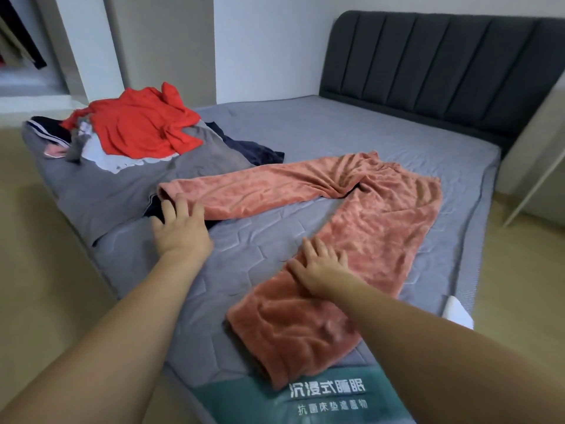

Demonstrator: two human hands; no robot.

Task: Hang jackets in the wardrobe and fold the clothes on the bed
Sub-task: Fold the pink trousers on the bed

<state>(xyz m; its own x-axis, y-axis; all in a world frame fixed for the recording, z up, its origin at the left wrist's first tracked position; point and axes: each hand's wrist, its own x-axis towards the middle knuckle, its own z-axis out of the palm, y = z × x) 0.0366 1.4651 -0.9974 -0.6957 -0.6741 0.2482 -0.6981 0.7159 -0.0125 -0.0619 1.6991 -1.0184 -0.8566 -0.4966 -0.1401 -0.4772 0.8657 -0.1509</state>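
Folding pink fleece trousers [321, 215] on the bed [336, 130].
Near its foot edge, right hand [321, 267] pressed flat, released; left hand [180, 224] open, touching the far cuff. Best bring leg onto leg, seams aligned.

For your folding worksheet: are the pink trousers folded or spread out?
Spread out: the pink trousers lie flat on the mattress, legs apart in a V.

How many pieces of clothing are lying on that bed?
At least 5: pink fleece trousers spread in front, and a pile at the far left corner with a red top, grey garment, navy garment and dark striped one. More may be hidden beneath.
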